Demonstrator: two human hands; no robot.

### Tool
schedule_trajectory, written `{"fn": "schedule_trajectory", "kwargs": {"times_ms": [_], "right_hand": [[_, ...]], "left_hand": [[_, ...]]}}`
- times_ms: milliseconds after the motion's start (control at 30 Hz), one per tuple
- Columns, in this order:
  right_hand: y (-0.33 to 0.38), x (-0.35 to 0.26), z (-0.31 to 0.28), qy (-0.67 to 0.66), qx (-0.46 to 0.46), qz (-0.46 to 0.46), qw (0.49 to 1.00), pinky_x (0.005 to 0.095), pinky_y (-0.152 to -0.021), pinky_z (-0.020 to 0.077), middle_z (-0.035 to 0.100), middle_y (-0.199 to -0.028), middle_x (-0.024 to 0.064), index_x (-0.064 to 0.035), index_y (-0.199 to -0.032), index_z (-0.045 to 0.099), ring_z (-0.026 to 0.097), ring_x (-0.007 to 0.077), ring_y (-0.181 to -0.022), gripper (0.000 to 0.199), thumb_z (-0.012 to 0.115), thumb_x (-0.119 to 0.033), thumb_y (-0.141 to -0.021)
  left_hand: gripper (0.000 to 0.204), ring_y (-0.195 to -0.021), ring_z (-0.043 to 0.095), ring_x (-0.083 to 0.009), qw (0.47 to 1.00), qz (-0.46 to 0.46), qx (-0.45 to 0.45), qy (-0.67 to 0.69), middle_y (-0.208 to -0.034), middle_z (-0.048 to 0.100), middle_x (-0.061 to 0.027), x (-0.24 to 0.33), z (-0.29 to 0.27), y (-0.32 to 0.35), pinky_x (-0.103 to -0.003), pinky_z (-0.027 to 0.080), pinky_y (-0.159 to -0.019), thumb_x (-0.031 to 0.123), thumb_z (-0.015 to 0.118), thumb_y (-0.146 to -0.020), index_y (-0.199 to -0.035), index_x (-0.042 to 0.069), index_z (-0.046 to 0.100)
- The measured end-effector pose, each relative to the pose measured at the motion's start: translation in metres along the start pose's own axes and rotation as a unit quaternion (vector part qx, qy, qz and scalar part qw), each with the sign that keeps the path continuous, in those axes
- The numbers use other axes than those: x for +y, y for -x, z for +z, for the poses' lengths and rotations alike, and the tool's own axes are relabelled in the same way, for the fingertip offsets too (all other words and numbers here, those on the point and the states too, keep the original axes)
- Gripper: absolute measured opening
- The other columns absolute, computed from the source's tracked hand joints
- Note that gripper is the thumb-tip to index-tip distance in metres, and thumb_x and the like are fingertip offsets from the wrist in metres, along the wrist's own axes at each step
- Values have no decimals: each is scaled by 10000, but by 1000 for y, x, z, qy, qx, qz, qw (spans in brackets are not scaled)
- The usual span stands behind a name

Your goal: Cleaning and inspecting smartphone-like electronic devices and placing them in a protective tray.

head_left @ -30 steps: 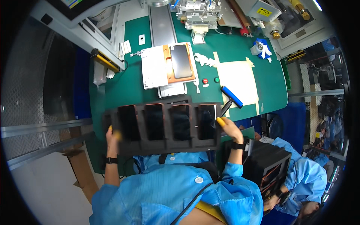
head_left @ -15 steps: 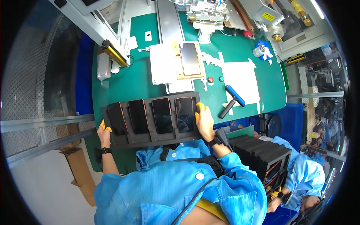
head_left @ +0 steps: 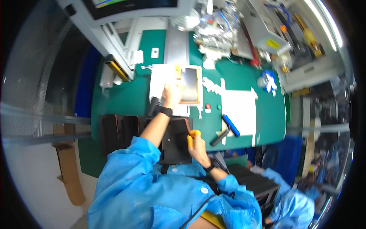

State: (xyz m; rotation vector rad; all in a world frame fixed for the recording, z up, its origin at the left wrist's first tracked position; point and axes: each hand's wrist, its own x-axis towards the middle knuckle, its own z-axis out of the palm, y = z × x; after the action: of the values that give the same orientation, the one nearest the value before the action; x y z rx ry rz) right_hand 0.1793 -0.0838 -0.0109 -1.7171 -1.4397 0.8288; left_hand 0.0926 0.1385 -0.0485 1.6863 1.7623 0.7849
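A long black tray [head_left: 121, 149] lies along the table's near edge with dark, orange-edged phones [head_left: 131, 128] in its slots. My right hand [head_left: 199, 150], in yellow finger cots, grips the tray's right end; the thumb lies beside the rightmost phone [head_left: 178, 125]. My left arm crosses over the tray. My left hand [head_left: 172, 95] is at the left edge of a dark-screened phone [head_left: 190, 86] in the orange-rimmed fixture [head_left: 190, 102] on a white plate [head_left: 157, 78]. Blur hides whether its fingers grip that phone.
A blue roller with a black handle [head_left: 231, 125] lies right of the tray, by a white sheet [head_left: 240, 110] taped to the green table [head_left: 272, 118]. Red [head_left: 207, 106] and green [head_left: 219, 107] buttons sit near the fixture. Machinery [head_left: 217, 32] stands behind. A co-worker's blue sleeve [head_left: 293, 206] shows lower right.
The tray, held up by both hands before, is now lower and nearer me. My left hand has left its left end and reached up to the fixture's phone. The view has shifted.
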Motion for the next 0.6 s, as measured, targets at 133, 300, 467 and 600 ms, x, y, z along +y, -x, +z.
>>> {"fn": "schedule_trajectory", "kwargs": {"times_ms": [133, 300, 467, 600], "right_hand": [[-18, 22, -55, 95, 90, -8, 991, 351, -725, 435, 575, -897, 160, 10, -1055, 472, 567, 285, -819, 238, 508, -80, -838], [-103, 60, -86, -47, 105, 30, 993, 268, -799, 381, 513, -970, 101, 26, -1057, 470, 475, 165, -882, 219, 470, -101, -879], [-191, 66, -57, -11, 127, -44, 991, 289, -793, 379, 495, -947, 113, 43, -1040, 463, 473, 175, -867, 220, 467, -64, -848], [-228, 132, -23, 128, 175, -141, 966, 391, -660, 418, 521, -819, 168, 41, -980, 470, 514, 305, -713, 283, 457, -37, -708]], "left_hand": [[467, -676, 598, -322, 986, 64, 132, -75, -720, 599, -165, 17, 41, 3, -418, 473, -586, 448, 697, -598, -758, 22, 592], [222, -618, 568, -313, 987, -16, 42, 155, -654, 539, -198, 51, 6, 14, -376, 449, -555, 182, 616, -625, -726, -1, 543], [258, -714, 535, -147, 879, -83, -69, 464, -789, 570, -53, 35, -38, 46, -286, 438, -614, 39, 564, -695, -949, 11, 534], [260, -874, 586, -197, 710, -231, -161, 646, -945, 571, -108, 19, -112, 88, -337, 514, -710, 37, 544, -781, -1037, 5, 516]]}}
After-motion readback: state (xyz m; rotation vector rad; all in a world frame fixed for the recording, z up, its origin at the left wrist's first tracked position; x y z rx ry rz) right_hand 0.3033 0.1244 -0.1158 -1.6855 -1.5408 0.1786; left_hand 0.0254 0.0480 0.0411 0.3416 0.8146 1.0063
